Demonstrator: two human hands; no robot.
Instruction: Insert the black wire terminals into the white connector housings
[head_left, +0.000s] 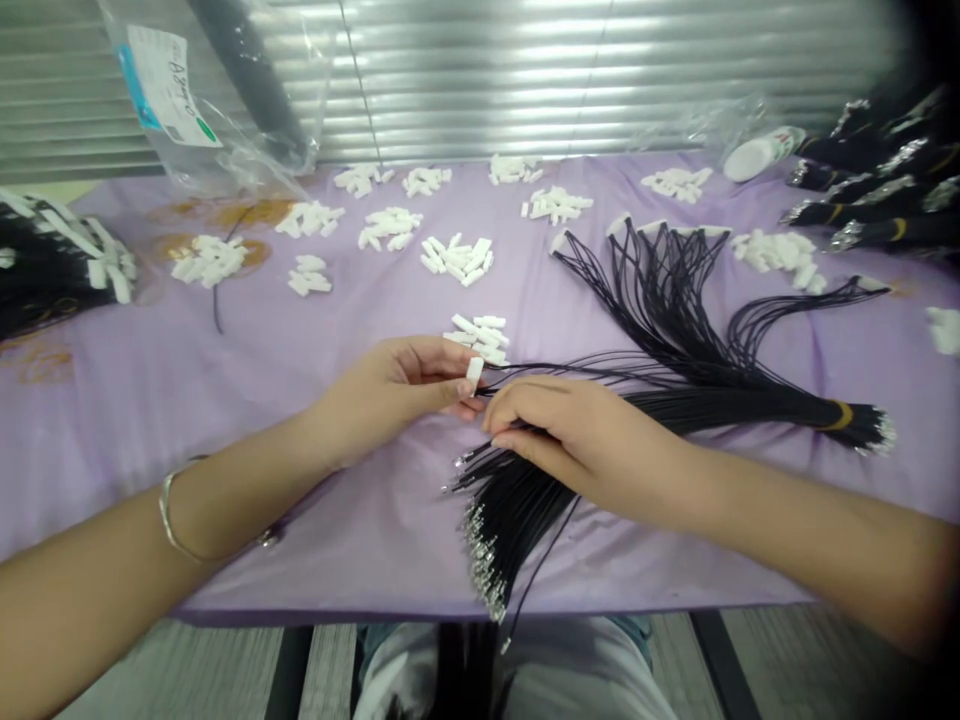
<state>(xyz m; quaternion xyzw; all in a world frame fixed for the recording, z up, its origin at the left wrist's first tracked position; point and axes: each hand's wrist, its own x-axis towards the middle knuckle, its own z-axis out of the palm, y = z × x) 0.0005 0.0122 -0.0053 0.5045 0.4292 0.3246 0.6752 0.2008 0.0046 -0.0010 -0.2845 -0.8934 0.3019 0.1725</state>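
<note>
You are pinching a white connector point(474, 372) upright between the thumb and fingertips of your left hand point(394, 395), close to the middle of the desk point(112, 430) (it's covered with a lilac cloth). Your right hand point(577, 440) is closed around a thick bunch of black wires point(660, 415), gripping it from above, and your fingertips are nearly touching your left hand. A few loose wire ends are running from the bunch toward the connector you're holding.

The bunch is stretching across the desk in two directions. Its metal-tipped ends point(484, 570) are fanning out toward the front edge, while a yellow band point(836, 415) is wrapping it near its other end, toward the right edge.

Just behind your left hand, a small pile of white connectors point(476, 338) is sitting beside the bunch, and many more piles point(388, 228) are scattered toward the back edge. Beyond your right hand, a spray of black wires with white connectors attached point(645, 290) is fanning out on the cloth. More black bundles point(877, 190) are crowding the back right corner, and another bundle point(52, 265) is lying at the left edge. A clear plastic bag with a white label point(169, 85) is standing at the back left corner.
</note>
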